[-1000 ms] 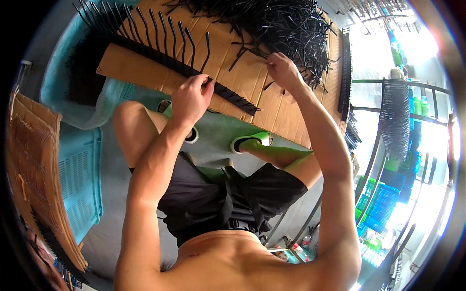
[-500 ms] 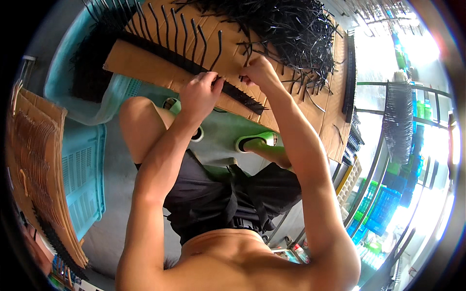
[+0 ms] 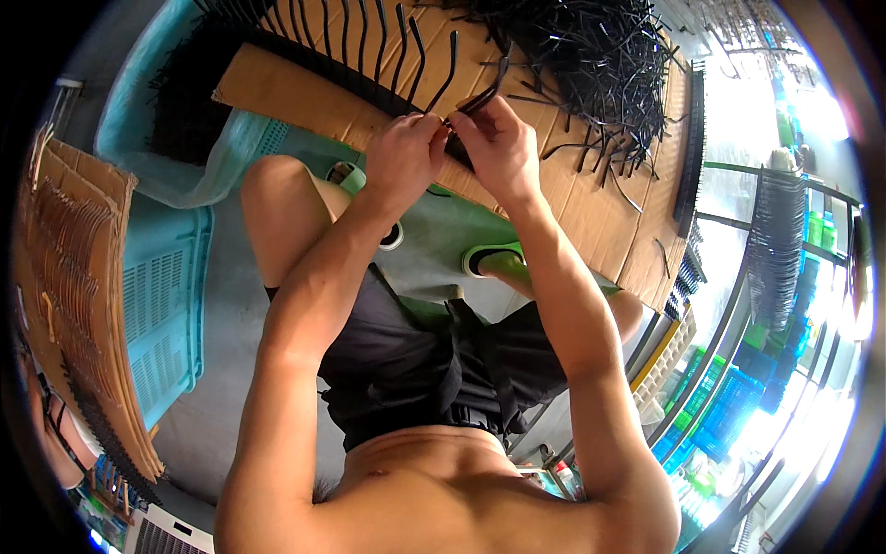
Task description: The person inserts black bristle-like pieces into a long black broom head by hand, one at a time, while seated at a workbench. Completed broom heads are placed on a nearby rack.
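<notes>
A long black slotted rack (image 3: 323,66) lies slantwise on a cardboard-covered table (image 3: 293,100), with several thin black eyeglass temples (image 3: 379,46) standing in a row along it. My right hand (image 3: 506,148) pinches a loose black eyeglass temple (image 3: 491,90), its bent end pointing up and away. Closed beside it over the rack, my left hand (image 3: 404,155) has its fingertips at the temple's near end. The two hands almost touch, and they hide part of the rack. Beyond them lies a large tangled pile of black temples (image 3: 591,78).
A light blue basket lined with plastic (image 3: 208,180) holds dark pieces at the left. Below it stands another blue crate (image 3: 166,305). Stacked cardboard sheets (image 3: 78,277) are at the far left. Another black rack (image 3: 692,138) lies along the table's right edge, near metal shelving (image 3: 729,222).
My right hand has come from the pile's edge toward my left hand, bringing a temple over the rack. The left hand has shifted slightly right, and the whole view has moved a little.
</notes>
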Tool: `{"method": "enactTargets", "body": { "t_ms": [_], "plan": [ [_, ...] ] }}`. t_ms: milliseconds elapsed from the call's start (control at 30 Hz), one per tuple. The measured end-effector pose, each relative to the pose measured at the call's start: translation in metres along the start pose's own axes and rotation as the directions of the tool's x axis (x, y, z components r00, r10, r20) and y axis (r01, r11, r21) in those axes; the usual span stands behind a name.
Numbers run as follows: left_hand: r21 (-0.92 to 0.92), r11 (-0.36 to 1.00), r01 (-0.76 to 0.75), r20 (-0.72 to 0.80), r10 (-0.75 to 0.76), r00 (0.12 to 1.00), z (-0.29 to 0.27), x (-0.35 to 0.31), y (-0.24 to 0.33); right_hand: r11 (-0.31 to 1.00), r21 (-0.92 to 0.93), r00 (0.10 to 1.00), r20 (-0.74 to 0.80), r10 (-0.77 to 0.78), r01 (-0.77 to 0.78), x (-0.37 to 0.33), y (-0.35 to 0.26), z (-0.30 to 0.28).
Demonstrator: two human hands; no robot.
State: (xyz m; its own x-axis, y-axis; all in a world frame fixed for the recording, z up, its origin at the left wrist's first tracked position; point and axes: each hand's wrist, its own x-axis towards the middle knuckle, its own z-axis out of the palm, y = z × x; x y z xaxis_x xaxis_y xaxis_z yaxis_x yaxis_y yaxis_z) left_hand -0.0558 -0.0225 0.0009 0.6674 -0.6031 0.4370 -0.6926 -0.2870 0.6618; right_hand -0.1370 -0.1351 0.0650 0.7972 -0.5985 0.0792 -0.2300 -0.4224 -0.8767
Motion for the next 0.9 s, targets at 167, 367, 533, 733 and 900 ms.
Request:
{"method": "enactTargets", "body": {
  "t_ms": [167, 367, 533, 733, 900],
  "plan": [
    [0.006, 1.0, 0.003, -0.003, -0.003, 1.0, 0.0, -0.001, 0.0, 1.0, 0.005, 1.0, -0.02, -0.023, 0.023, -0.001, 0.005, 0.0],
    [0.008, 1.0, -0.006, -0.002, 0.006, 1.0, -0.001, -0.001, 0.001, 0.994, 0.103, 0.999, -0.009, 0.034, -0.033, -0.002, 0.012, -0.001],
    [-0.023, 0.999, -0.033, 0.0, 0.033, 0.999, 0.001, 0.0, -0.003, 0.981, -0.132, 0.99, 0.028, -0.136, 0.139, -0.001, 0.008, 0.001],
    [0.102, 0.992, 0.071, 0.106, -0.082, 0.991, -0.02, -0.004, 0.017, 0.998, -0.048, 0.999, 0.018, -0.046, 0.047, -0.001, 0.01, -0.007],
    [0.014, 1.0, -0.006, -0.016, 0.007, 1.0, 0.006, -0.009, 0.016, 0.977, 0.186, 0.992, -0.054, 0.112, -0.1, -0.01, 0.021, -0.016]
  ]
}}
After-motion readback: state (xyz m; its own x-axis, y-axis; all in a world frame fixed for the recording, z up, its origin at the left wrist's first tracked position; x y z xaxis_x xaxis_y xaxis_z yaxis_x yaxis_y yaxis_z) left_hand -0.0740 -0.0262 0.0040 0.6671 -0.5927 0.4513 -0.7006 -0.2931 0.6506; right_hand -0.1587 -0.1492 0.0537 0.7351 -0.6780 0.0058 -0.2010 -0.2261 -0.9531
